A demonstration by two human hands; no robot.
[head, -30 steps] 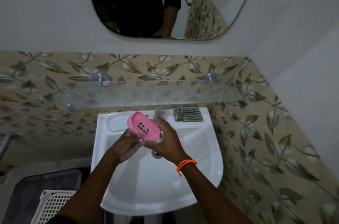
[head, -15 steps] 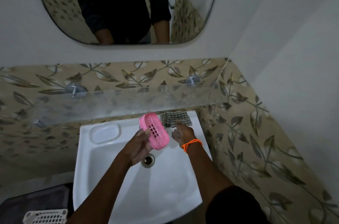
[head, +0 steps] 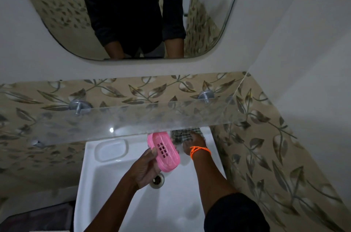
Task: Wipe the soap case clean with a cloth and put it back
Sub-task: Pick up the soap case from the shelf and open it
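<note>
Soap case: pink soap case (head: 163, 151) up over the white sink (head: 106, 190), gripped in the left hand (head: 146, 170).
Cloth: checked cloth (head: 180, 135) on the sink's back right corner, right hand (head: 194, 141) on it; fingers blurred, grasp unclear.
Room: glass shelf (head: 133, 119) just above, leaf-patterned tiles (head: 256, 146), mirror (head: 47, 3) overhead.

1. White washbasin (head: 106, 190): drain (head: 157, 180) at bowl centre; moulded soap recess (head: 111, 149) at back left.
2. Checked cloth (head: 180, 135) lies on the back right rim, partly under the glass shelf (head: 133, 119).
</note>
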